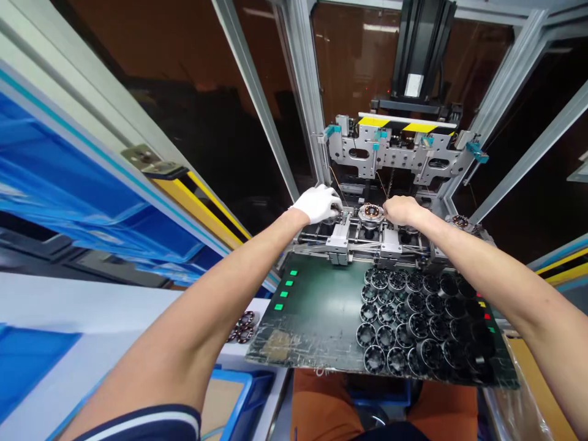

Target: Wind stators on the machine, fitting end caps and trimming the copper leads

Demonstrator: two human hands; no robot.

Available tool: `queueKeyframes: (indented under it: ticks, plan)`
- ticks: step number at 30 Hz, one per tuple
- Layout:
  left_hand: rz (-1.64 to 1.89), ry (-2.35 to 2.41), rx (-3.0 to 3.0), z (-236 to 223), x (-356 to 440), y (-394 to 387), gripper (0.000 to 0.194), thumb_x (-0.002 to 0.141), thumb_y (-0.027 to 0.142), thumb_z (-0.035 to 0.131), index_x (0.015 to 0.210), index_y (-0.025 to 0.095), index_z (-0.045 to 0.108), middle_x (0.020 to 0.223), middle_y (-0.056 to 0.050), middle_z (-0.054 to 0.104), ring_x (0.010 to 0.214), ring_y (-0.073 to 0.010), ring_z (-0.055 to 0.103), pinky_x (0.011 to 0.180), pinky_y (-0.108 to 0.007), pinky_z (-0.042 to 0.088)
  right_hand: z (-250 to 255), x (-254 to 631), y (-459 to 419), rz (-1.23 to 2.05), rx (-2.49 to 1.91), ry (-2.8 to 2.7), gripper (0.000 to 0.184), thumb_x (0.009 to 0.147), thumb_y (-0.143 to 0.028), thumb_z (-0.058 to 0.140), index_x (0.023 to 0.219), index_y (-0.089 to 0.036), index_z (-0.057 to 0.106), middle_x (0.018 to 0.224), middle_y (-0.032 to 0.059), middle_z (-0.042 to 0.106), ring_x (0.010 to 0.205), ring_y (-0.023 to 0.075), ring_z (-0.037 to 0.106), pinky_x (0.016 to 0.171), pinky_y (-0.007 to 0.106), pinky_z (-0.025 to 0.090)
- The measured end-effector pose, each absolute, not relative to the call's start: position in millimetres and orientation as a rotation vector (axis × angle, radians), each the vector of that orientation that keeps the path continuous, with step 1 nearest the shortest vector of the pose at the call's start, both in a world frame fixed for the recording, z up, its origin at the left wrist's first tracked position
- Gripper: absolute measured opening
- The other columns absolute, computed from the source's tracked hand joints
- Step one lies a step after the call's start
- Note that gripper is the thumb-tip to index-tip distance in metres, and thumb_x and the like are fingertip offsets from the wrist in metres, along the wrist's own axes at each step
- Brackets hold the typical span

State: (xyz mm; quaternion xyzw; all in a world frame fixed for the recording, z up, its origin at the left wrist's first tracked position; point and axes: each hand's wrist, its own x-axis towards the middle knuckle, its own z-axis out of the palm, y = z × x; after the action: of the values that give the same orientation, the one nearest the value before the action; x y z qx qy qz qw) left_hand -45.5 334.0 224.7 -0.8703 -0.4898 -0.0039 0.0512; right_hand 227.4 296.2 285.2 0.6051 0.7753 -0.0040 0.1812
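Observation:
My left hand [319,203], in a white glove, curls its fingers round a dark ring-shaped motor stator [335,210] at the left holder of the winding machine; the fingers hide most of it. My right hand [400,209] is bare and closed in a pinch. A thin copper wire [382,184] runs down from the machine to its fingertips. Just left of these fingertips, a copper-wound stator [371,212] sits on a round metal holder. Another wound stator [460,221] sits on the holder at the far right, beyond my right forearm.
A green board [316,312] before the machine carries rows of black ring parts [386,313] and green buttons [284,294]. Wound stators [243,327] lie on the white surface at left. A metal head with striped bar [407,125] hangs above. Frame posts [303,92] flank the opening.

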Motion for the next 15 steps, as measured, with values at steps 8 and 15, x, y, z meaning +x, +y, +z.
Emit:
queueKeyframes:
  ticks: [8, 15]
  plan:
    - [-0.052, -1.607, -2.620, 239, -64, 343, 0.045, 0.105, 0.048, 0.067, 0.139, 0.022, 0.081, 0.151, -0.012, 0.072, 0.138, -0.0345, 0.059, 0.116, -0.043, 0.052, 320, 210, 299, -0.032, 1.675, 2.272, 0.045, 0.113, -0.047, 0.073, 0.148, -0.019, 0.069, 0.149, 0.0143, 0.071, 0.134, 0.0308, 0.072, 0.116, 0.056, 0.063]
    - [0.192, -1.711, -2.666, 224, -46, 361, 0.073, 0.076, 0.075, 0.095, 0.112, 0.012, 0.091, 0.145, -0.023, 0.077, 0.145, -0.0464, 0.060, 0.125, -0.053, 0.050, 288, 168, 311, -0.371, 1.520, 1.937, 0.038, 0.111, -0.042, 0.078, 0.139, -0.017, 0.072, 0.136, 0.0106, 0.075, 0.114, 0.0247, 0.077, 0.097, 0.045, 0.070]
